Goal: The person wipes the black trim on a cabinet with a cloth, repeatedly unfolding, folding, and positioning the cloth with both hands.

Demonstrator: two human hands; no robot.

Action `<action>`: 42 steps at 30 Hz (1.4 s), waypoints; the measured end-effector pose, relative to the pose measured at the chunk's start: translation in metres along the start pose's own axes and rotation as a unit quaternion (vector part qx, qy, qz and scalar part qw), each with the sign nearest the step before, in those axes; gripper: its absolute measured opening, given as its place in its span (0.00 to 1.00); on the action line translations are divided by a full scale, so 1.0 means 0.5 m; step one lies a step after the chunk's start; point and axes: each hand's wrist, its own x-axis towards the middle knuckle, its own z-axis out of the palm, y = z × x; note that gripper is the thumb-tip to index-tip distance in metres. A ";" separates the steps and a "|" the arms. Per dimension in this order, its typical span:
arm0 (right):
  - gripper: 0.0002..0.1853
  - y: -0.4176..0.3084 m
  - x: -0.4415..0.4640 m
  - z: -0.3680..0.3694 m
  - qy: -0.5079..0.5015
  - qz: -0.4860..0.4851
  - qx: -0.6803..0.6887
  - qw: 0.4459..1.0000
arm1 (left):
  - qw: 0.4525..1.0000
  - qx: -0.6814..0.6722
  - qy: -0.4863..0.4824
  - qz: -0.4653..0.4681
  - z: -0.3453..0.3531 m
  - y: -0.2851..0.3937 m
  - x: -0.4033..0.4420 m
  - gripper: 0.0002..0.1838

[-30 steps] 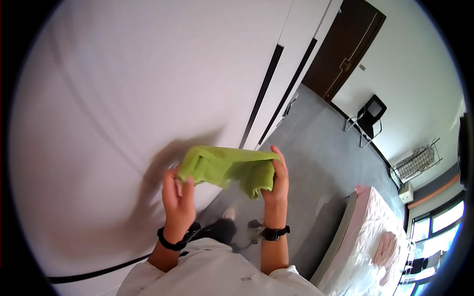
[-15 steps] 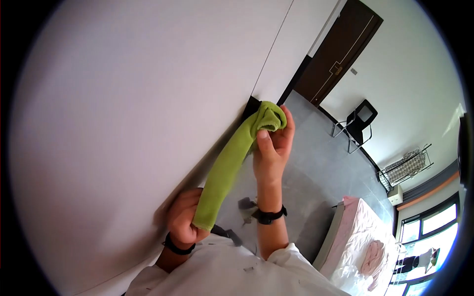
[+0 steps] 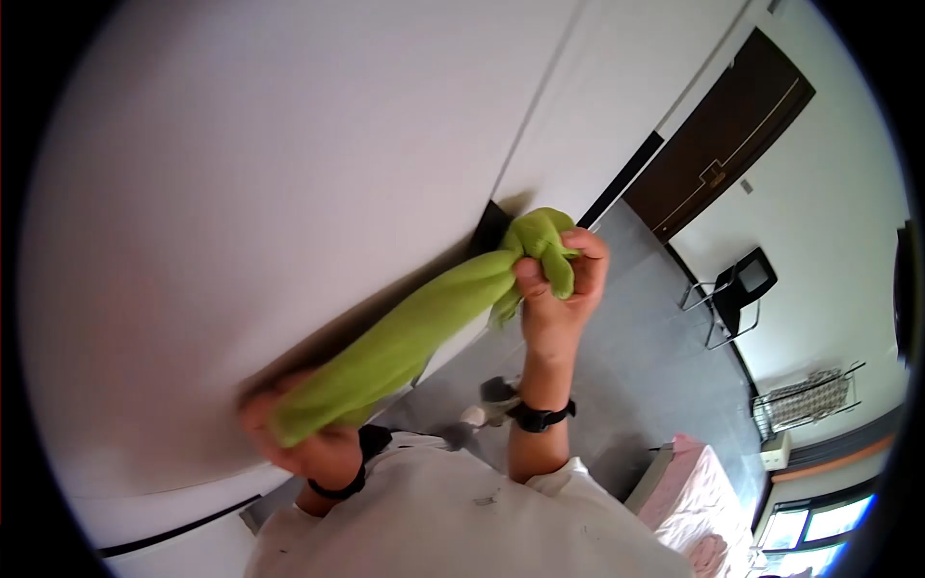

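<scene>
A green cloth is stretched diagonally between both hands, in front of a white cabinet front. My right hand grips its upper end, which is bunched and folded over between thumb and fingers. At the lower left, my left hand is closed on the other end; the cloth covers part of its fingers, and they are blurred. Near the cloth's upper end is a black handle strip on the cabinet.
A dark door stands at the upper right, with a black chair along the wall. A bed with pink bedding is at the lower right. Behind my right wrist, something grey and white is on the floor.
The cloth went from hanging level between my hands to a long diagonal stretch. My right hand has moved up, my left hand down and left. The view has also shifted.
</scene>
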 end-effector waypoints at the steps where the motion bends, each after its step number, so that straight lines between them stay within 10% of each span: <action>1: 0.21 0.010 0.010 -0.028 -0.018 -0.039 -0.014 0.999 | 0.964 0.240 -0.024 0.112 0.004 0.040 0.038 0.20; 2: 0.17 0.014 0.033 -0.052 -0.036 -0.047 0.049 0.997 | 0.857 0.466 -0.039 0.219 0.007 0.064 0.061 0.24; 7: 0.18 -0.007 0.086 -0.081 -0.056 -0.003 -0.114 0.992 | 0.821 0.546 -0.029 0.164 0.028 0.094 0.052 0.21; 9: 0.16 -0.028 0.095 -0.063 0.006 0.067 -0.102 0.992 | 0.968 0.183 0.165 -0.045 0.044 0.090 0.048 0.14; 21: 0.09 0.030 0.147 -0.078 0.070 0.105 -0.175 0.976 | 0.996 -0.056 -0.007 -0.066 0.058 0.072 0.009 0.14; 23: 0.08 0.047 0.148 -0.066 0.071 0.119 -0.131 0.982 | 0.879 -0.432 -0.105 -0.174 0.091 0.087 0.027 0.12; 29: 0.07 0.090 0.130 -0.085 0.062 0.114 -0.106 0.986 | 0.984 -0.094 -0.015 -0.151 -0.001 0.088 -0.027 0.20; 34: 0.13 0.089 0.127 -0.111 0.003 0.095 -0.177 0.980 | 0.926 0.307 -0.058 -0.211 -0.048 0.088 -0.060 0.27; 42: 0.14 0.113 0.087 -0.166 -0.068 0.312 -0.027 0.947 | 0.936 0.043 0.060 -0.343 0.000 0.025 -0.096 0.26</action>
